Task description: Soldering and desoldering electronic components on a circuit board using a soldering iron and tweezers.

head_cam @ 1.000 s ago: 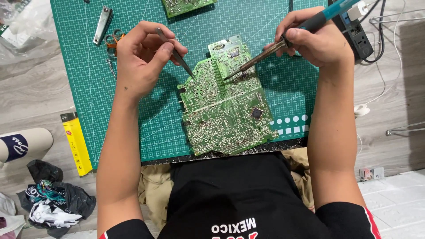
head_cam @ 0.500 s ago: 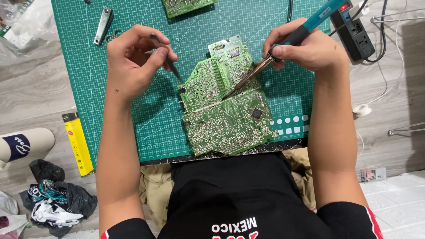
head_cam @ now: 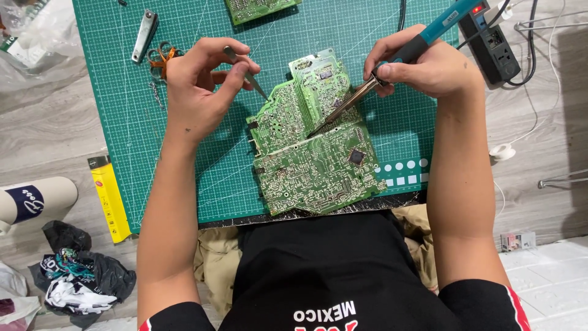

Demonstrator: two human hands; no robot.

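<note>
Left hand: closed around thin metal tweezers, the tips pointing down to the upper left edge of the circuit board.
Right hand: gripping a soldering iron with a blue-green handle; its metal tip touches the middle of the board.
Circuit board: large, green, solder side up, lying flat on the cutting mat just in front of the person's body.
Cutting mat: green with a grid, on the grey wooden worktop.
Around: nail clipper and small scissors beside the left hand; second green board at the top edge; black power strip to the right; yellow utility knife left of the mat.
</note>
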